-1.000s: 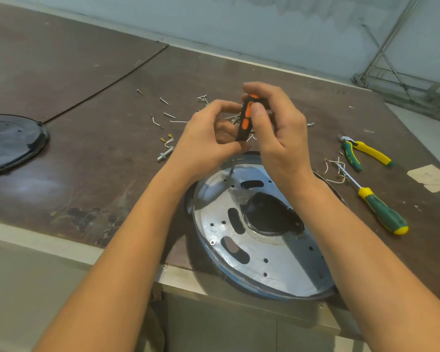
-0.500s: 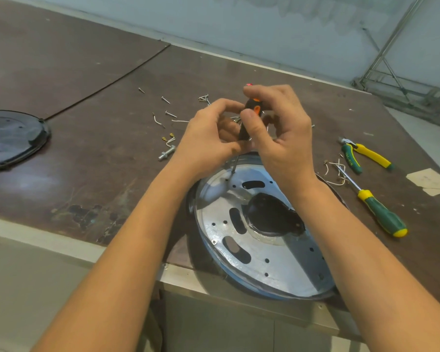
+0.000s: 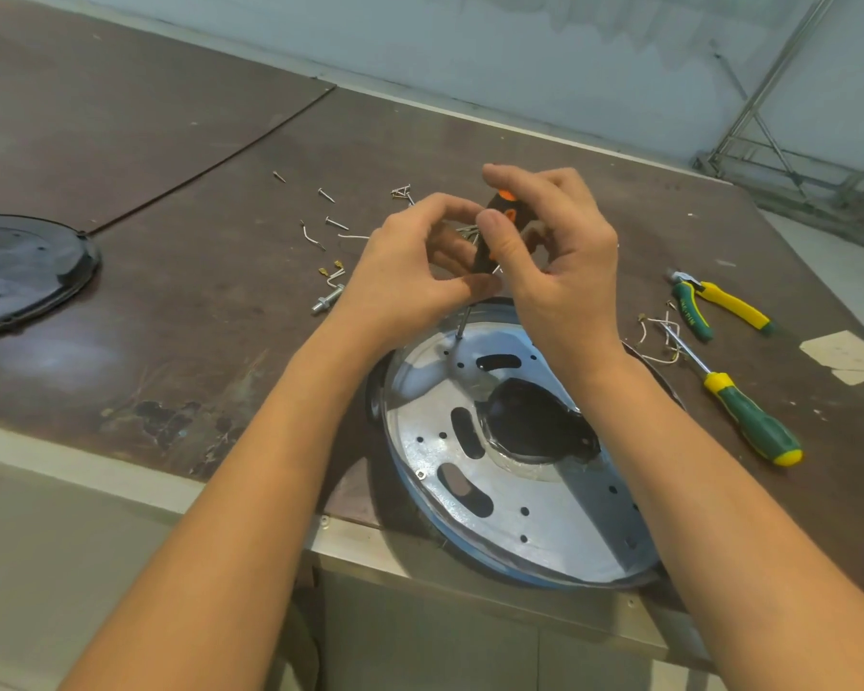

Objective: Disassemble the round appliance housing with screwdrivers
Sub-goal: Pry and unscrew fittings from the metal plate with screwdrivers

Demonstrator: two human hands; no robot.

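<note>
The round appliance housing (image 3: 559, 531) is a shiny metal disc with slots and a dark centre hole, lying at the table's near edge and overhanging it. A black-and-orange screwdriver (image 3: 492, 231) stands nearly upright with its tip on the disc's far left rim. My right hand (image 3: 554, 261) pinches the handle near its top. My left hand (image 3: 410, 276) curls around the lower handle and shaft. The handle's middle is partly hidden by my fingers.
A green-and-yellow screwdriver (image 3: 749, 421) and green-and-yellow pliers (image 3: 709, 301) lie to the right, with wire scraps beside them. Loose screws and a bolt (image 3: 328, 299) are scattered behind my hands. A dark round cover (image 3: 21, 271) lies far left. A paper scrap (image 3: 844, 354) lies far right.
My right hand's fingers have shifted around the handle's top, as in turning it. The screwdriver stays on the same spot of the rim. The left hand has barely moved.
</note>
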